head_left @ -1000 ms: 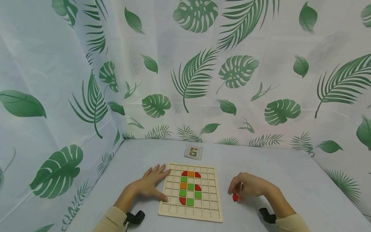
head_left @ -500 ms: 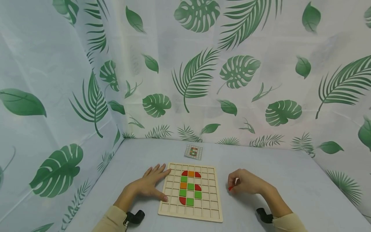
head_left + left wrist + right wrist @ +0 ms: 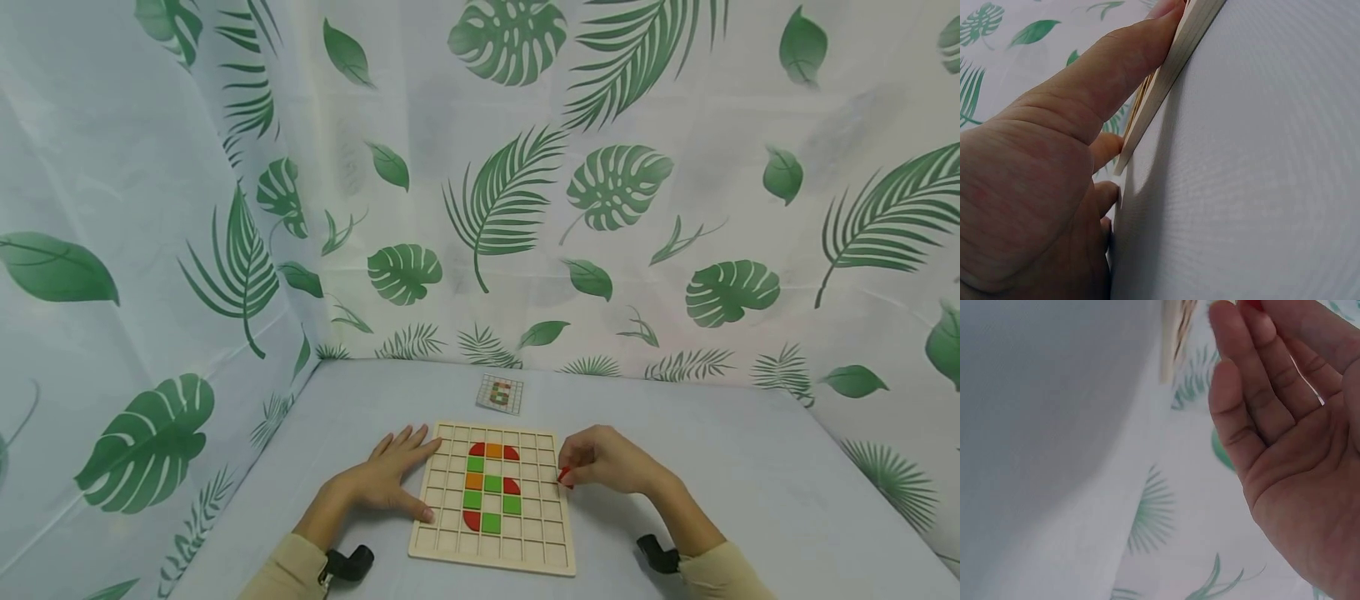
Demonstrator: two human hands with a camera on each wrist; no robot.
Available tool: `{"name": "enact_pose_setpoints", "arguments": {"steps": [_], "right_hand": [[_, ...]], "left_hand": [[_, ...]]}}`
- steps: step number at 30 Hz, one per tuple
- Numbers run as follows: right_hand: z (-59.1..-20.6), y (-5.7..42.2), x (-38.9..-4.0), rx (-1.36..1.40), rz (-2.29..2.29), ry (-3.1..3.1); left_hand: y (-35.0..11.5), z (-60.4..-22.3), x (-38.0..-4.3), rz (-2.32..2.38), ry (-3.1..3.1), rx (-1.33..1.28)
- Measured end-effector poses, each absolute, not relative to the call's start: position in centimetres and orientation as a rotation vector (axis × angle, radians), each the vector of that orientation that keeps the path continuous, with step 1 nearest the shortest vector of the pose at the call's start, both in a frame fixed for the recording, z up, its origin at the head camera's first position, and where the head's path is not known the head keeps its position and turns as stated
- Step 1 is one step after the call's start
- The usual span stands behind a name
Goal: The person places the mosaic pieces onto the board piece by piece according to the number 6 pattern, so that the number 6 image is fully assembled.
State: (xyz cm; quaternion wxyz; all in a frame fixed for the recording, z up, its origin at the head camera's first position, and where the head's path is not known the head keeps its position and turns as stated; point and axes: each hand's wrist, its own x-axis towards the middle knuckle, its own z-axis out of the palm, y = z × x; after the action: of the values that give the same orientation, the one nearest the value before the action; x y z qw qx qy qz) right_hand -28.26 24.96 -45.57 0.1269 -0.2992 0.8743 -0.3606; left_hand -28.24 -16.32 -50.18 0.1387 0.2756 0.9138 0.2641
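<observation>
A square wooden grid board (image 3: 534, 529) lies on the table, with several green squares (image 3: 491, 523), two orange squares (image 3: 474, 481) and several red rounded-corner pieces (image 3: 472, 520) set in its cells. My left hand (image 3: 386, 477) rests spread at the board's left side, thumb on the rim and index fingertip near the far left corner. In the left wrist view the thumb (image 3: 1110, 75) lies over the board's edge (image 3: 1163, 87). At the board's right edge, my right hand (image 3: 613, 461) pinches a small red piece (image 3: 566, 477) between thumb and fingertips, which partly hide its shape.
Behind the board lies a small card (image 3: 500, 394) printed with a grid and a coloured figure like a 6. The pale table (image 3: 750, 450) ends at leaf-patterned cloth walls (image 3: 510, 308). A black camera sits on each wrist.
The right hand has lifted the red piece from the table right of the board and carried it left and away from me to the board's right edge. The left hand stays put.
</observation>
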Motion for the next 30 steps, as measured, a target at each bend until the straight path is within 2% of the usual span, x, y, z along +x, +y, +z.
{"name": "enact_pose_setpoints", "arguments": {"steps": [18, 30], "right_hand": [[-45.7, 19.1, -27.1, -0.963, -1.219, 2.257], [-46.6, 17.5, -26.6, -1.035, -1.054, 2.297]], "left_hand": [[-16.2, -50.2, -28.1, 0.771, 2.63, 0.788], [-16.3, -50.3, -28.3, 0.771, 2.635, 0.807]]}}
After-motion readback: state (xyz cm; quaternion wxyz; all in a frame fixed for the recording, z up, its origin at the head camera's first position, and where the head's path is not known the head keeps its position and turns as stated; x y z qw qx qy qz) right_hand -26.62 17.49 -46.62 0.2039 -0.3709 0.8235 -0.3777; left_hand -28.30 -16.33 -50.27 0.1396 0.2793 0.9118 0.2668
